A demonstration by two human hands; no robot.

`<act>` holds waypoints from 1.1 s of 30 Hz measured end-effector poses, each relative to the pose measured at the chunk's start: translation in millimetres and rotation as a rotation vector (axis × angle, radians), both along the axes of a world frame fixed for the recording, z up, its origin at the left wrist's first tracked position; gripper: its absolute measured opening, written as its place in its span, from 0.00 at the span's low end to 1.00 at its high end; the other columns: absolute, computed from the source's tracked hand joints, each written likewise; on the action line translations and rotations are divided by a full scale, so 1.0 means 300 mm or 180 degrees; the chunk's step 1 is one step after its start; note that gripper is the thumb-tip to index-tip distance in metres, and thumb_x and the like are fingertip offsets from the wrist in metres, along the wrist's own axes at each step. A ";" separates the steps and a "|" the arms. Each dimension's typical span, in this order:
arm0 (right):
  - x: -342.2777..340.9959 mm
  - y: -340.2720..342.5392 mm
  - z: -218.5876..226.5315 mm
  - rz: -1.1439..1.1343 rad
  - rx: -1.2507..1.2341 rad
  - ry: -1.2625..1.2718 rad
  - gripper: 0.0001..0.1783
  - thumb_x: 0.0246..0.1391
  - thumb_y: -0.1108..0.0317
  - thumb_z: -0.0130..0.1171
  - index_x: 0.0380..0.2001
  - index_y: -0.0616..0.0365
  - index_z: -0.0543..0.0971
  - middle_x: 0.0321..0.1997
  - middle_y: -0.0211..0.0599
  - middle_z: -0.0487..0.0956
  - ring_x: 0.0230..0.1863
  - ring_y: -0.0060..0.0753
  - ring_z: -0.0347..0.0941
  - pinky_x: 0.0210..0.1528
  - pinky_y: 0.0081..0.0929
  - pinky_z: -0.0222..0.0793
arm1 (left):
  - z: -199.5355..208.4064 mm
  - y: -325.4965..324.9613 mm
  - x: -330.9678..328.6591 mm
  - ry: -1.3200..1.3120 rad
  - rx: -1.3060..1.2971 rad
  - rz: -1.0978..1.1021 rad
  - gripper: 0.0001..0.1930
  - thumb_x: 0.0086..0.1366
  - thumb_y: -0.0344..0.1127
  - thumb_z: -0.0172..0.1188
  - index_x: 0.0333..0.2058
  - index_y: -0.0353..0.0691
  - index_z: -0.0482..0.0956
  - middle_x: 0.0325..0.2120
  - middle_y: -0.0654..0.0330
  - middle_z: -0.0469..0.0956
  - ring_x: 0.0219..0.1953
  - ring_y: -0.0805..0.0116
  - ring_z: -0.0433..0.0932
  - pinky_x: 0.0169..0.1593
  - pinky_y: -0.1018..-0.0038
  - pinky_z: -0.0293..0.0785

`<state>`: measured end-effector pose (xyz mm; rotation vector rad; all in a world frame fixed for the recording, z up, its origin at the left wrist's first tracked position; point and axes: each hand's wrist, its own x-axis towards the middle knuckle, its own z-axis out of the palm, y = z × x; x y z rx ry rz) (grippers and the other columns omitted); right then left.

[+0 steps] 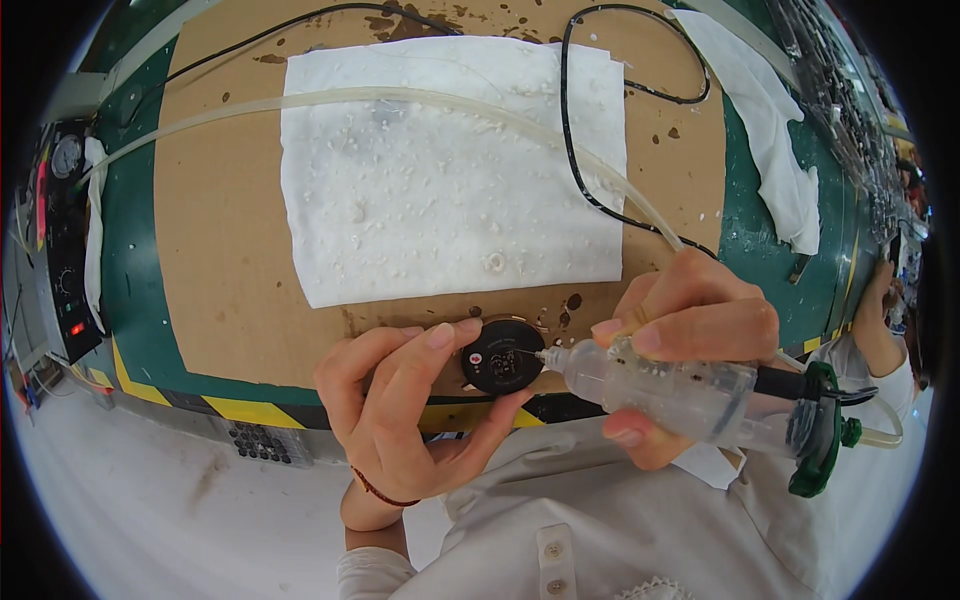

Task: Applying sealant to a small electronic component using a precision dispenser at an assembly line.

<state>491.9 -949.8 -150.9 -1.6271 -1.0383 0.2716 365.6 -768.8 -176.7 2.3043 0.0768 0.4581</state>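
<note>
Left hand (405, 410) pinches a small, light, rigid black disc (502, 356) by its rim, while right hand (680, 340), fingers wrapped closed, steadies a syringe (690, 398) needle-tip against its seemingly delicate face.

Room ahead over white cloth (450, 170); clear tube (330, 98) & black cable (580, 150) cross it.

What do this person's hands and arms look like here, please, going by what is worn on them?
Both hands are bare, without gloves. The left hand has a thin dark red cord bracelet around the wrist, and a white sleeve cuff sits lower on that forearm. The right hand shows no ring or band; its forearm is hidden from view.
</note>
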 end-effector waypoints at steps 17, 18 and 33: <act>-0.015 -0.011 -0.016 0.0033 0.0161 -0.0105 0.30 0.26 0.62 0.74 0.34 0.60 0.70 0.25 0.40 0.72 0.15 0.24 0.65 0.14 0.19 0.66 | -0.002 -0.004 -0.004 0.0052 -0.0140 0.0052 0.33 0.42 0.35 0.74 0.49 0.37 0.70 0.35 0.64 0.81 0.41 0.66 0.66 0.44 0.73 0.61; -0.016 -0.012 -0.016 0.0026 0.0190 -0.0104 0.30 0.26 0.62 0.74 0.34 0.60 0.70 0.25 0.40 0.72 0.15 0.24 0.65 0.14 0.19 0.66 | -0.001 -0.006 -0.003 0.0046 -0.0148 0.0046 0.33 0.42 0.35 0.74 0.49 0.37 0.70 0.35 0.64 0.81 0.41 0.66 0.66 0.44 0.73 0.61; -0.014 -0.015 -0.004 0.0120 0.0036 0.0163 0.31 0.26 0.61 0.76 0.34 0.59 0.71 0.26 0.38 0.72 0.19 0.27 0.70 0.18 0.21 0.70 | -0.005 -0.003 0.000 -0.0017 -0.0108 0.0056 0.33 0.41 0.34 0.74 0.48 0.36 0.71 0.34 0.64 0.81 0.40 0.66 0.66 0.43 0.74 0.62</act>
